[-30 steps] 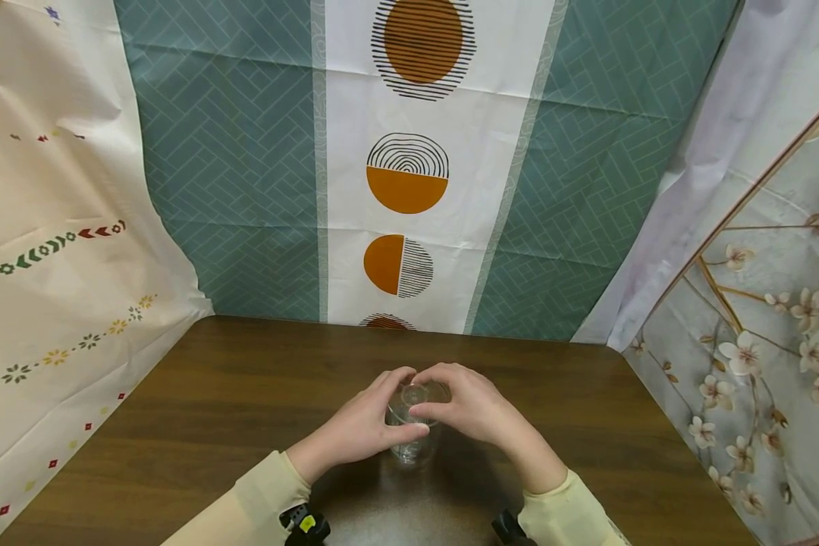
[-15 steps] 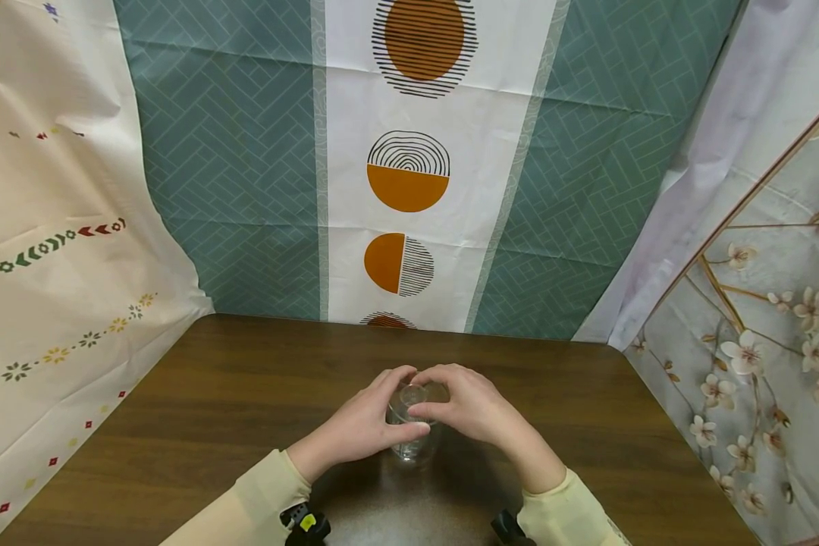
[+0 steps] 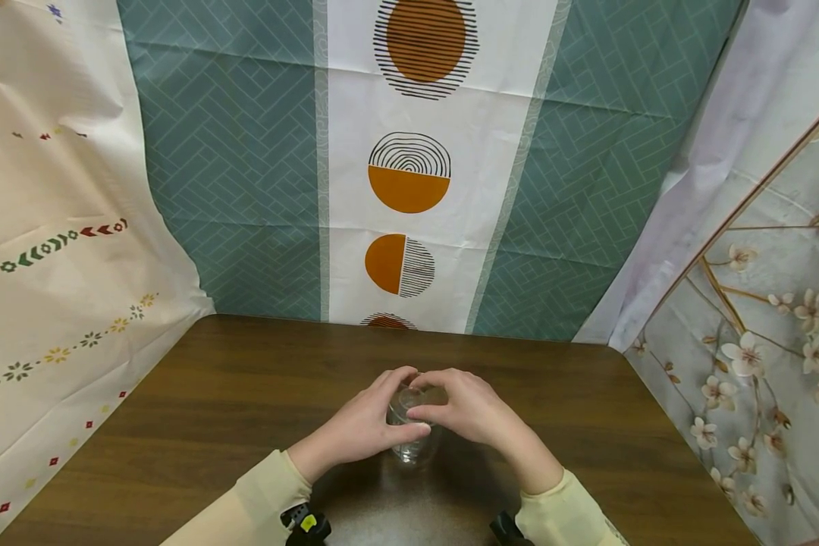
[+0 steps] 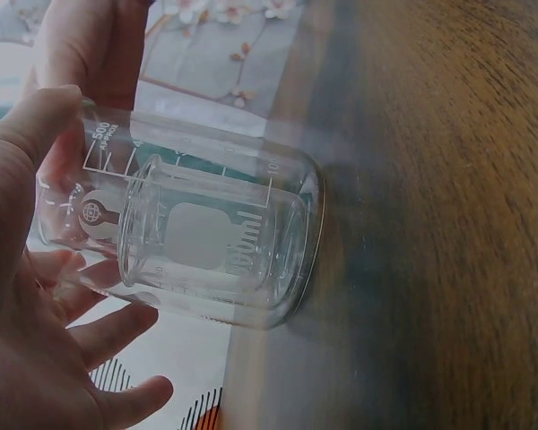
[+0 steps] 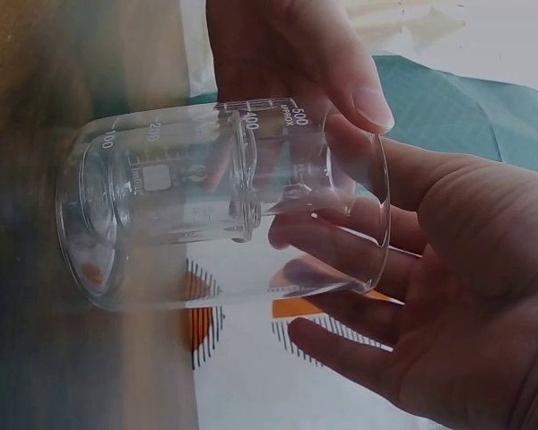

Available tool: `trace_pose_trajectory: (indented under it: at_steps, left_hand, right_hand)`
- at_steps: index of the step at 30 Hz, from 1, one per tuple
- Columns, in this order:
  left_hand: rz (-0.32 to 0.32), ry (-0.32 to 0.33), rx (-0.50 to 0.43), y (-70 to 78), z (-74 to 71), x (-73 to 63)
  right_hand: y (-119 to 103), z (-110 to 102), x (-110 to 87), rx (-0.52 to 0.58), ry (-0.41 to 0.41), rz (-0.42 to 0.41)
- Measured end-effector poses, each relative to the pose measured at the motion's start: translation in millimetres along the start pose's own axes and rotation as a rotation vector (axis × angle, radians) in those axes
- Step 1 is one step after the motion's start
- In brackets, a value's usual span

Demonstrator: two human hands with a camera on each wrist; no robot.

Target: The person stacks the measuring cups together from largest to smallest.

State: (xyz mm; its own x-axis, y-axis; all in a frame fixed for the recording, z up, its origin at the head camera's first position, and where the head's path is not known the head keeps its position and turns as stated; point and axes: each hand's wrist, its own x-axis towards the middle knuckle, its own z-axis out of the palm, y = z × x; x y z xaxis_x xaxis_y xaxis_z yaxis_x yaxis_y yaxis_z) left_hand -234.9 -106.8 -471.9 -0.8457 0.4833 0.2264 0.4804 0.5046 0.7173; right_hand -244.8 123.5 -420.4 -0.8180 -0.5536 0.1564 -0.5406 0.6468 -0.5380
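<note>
A large clear glass beaker (image 4: pixel 108 170) marked 500 stands upright on the table. Inside it, near the bottom, sits a medium beaker (image 4: pixel 197 237) with a white label patch. My left hand (image 3: pixel 358 425) curls round the large beaker near its rim, thumb on the near side and fingers on the far side. From above, my right hand (image 3: pixel 471 406) reaches into the mouth. Between its thumb and fingers it pinches a small clear beaker (image 5: pixel 314 179), whose base meets the medium beaker's rim in the right wrist view. Reflections hide part of the small beaker.
The brown wooden table (image 3: pixel 211 394) extends on all sides of the beakers. Behind it hangs a green and white cloth (image 3: pixel 246 189) with orange circles. Patterned cloths border the left and right sides.
My right hand has sunk slightly, and the small beaker's round outline sits a little lower in the large beaker. My left hand stays in place on the large beaker.
</note>
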Motion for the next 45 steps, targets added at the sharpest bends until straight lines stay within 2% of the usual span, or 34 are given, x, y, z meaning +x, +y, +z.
trace_pose_trajectory:
  at_steps: [7, 18, 26, 33, 45]
  left_hand:
    - [-0.014, -0.009, 0.003, 0.2, 0.3, -0.9]
    - [-0.016, -0.004, -0.005, 0.2, -0.7, -3.1]
    - [-0.021, 0.0, -0.008, -0.7, -0.5, -2.5]
    - [-0.016, 0.0, -0.012, 0.9, -1.4, -0.6]
    - [-0.017, -0.006, -0.021, 1.4, -0.3, 0.9]
  right_hand:
    - [-0.8, -0.9, 2.1, -0.027, -0.033, 0.01]
    - [-9.2, -5.4, 8.3, -0.126, -0.099, 0.034]
    - [-14.8, -6.2, 12.1, -0.183, -0.118, 0.025]
    - [-17.2, -5.9, 14.1, -0.222, -0.124, 0.052]
    - [-17.3, -5.5, 17.1, -0.222, -0.157, 0.066]
